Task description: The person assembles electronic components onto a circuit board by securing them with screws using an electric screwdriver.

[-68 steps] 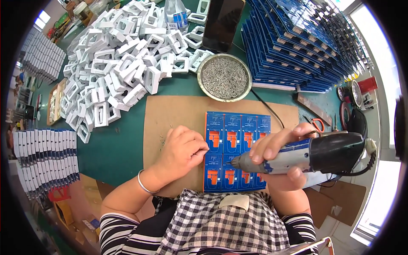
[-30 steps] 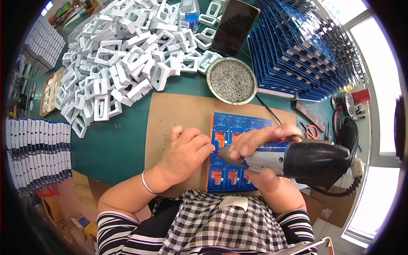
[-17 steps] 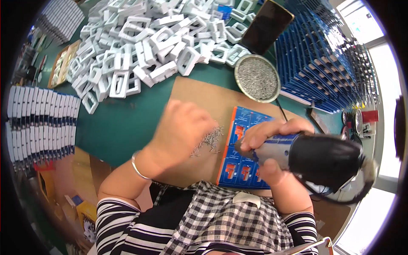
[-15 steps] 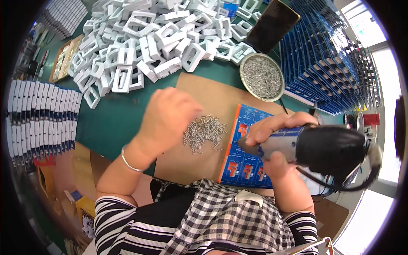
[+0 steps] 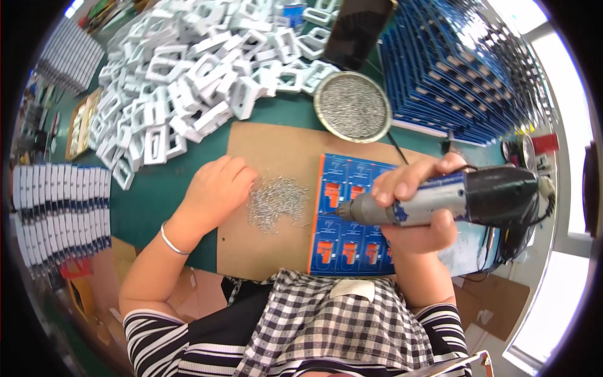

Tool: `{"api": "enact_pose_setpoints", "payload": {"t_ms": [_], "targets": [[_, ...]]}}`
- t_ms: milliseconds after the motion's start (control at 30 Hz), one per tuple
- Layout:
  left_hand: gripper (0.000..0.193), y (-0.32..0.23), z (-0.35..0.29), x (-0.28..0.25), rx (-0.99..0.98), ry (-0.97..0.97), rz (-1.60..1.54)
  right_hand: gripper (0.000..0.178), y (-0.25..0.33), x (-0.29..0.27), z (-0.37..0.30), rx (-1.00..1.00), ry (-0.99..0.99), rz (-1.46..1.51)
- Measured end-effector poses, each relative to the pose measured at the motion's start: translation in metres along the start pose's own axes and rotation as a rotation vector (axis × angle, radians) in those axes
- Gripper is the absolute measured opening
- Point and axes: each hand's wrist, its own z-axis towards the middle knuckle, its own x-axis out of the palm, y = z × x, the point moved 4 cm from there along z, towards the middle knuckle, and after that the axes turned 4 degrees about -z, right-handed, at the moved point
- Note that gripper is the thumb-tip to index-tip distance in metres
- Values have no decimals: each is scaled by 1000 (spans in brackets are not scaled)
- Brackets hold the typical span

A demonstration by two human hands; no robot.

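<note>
My right hand [image 5: 418,201] is wrapped round a grey-and-black electric drill [image 5: 433,200]. Its chuck points left over a blue printed board [image 5: 361,232] with orange pictures and an orange edge. Part of the board is hidden under the hand and drill. To the left, a loose pile of small silver screws [image 5: 276,204] lies on a brown cardboard sheet [image 5: 251,144]. My left hand [image 5: 220,188] rests at the pile's left edge, its fingers curled together and the tips turned down. Whatever those fingers may hold is hidden.
A round bowl [image 5: 353,107] full of screws stands beyond the board. Behind it leans a dark phone [image 5: 358,31]. White plastic frames [image 5: 188,69] are heaped at the back left. Blue boards [image 5: 433,69] rise in stacks at the right; white-and-blue parts [image 5: 63,195] line the left.
My left hand has moved left and down from above the screws to the pile's left edge. The drill stays over the blue board, its chuck now showing more. The whole view has shifted.
</note>
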Motion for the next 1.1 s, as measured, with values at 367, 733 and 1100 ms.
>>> {"api": "enact_pose_setpoints", "payload": {"t_ms": [367, 733, 1100], "targets": [[21, -85, 46, 30, 76, 39, -560, 55, 53, -17, -23, -50, -67, -49], [16, -98, 57, 39, 108, 29, -481, 56, 39, -32, -27, -143, 74, 1], [18, -96, 64, 42, 88, 84, -484, 64, 23, -15, -24, -138, 183, -42]]}}
